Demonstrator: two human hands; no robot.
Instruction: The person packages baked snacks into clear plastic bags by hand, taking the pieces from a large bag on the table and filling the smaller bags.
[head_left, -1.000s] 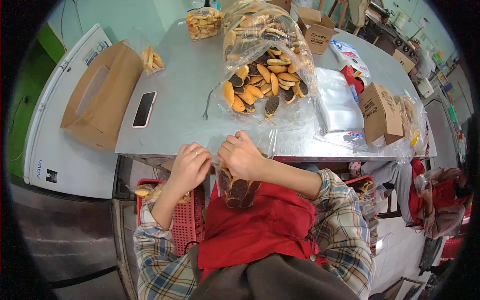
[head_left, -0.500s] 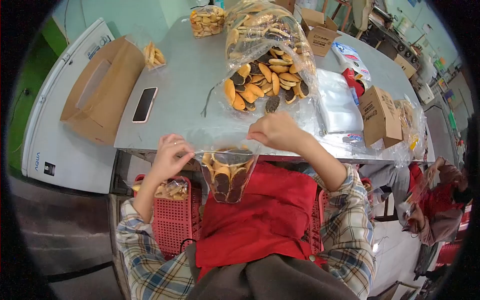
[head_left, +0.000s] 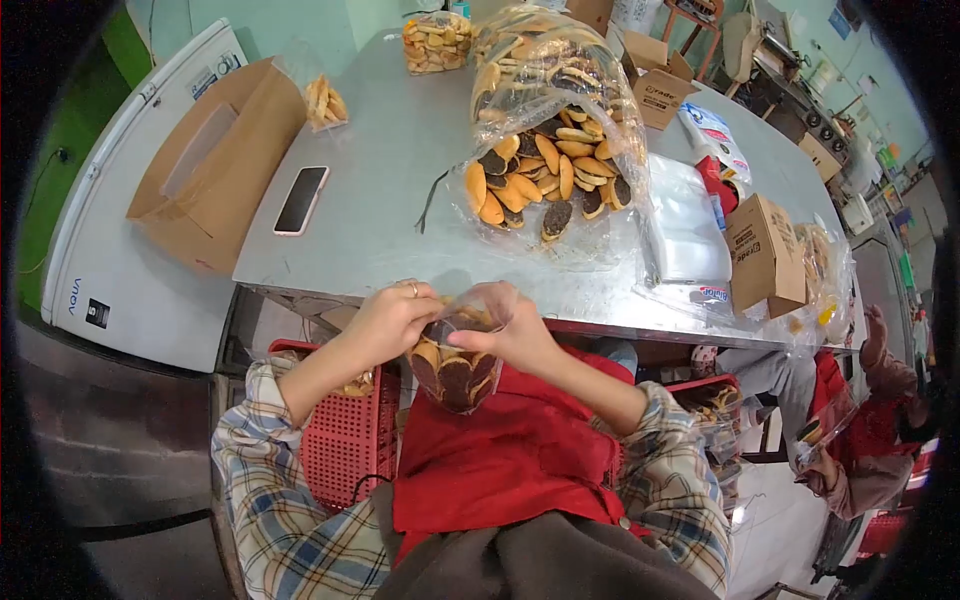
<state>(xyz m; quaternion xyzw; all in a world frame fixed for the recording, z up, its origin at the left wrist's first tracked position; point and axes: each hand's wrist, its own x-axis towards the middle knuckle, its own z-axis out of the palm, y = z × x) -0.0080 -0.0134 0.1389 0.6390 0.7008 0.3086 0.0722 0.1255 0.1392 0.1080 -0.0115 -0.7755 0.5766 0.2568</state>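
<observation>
A small clear plastic bag filled with oval, dark-topped breads hangs in front of my red apron, near the table's edge. My left hand pinches its upper left rim, with a ring on one finger. My right hand grips the upper right side, thumb across the front and fingers partly hidden behind the plastic. Beyond my hands, a large open clear bag lies on the metal table, with many of the same breads spilling toward its mouth.
On the table are a phone, a cardboard box, a stack of clear bags and smaller cartons. Red baskets stand below the edge. Another person works at the far right.
My right hand has come down and left onto the bag's top. My left hand has moved right, closer to it. The view has shifted slightly.
</observation>
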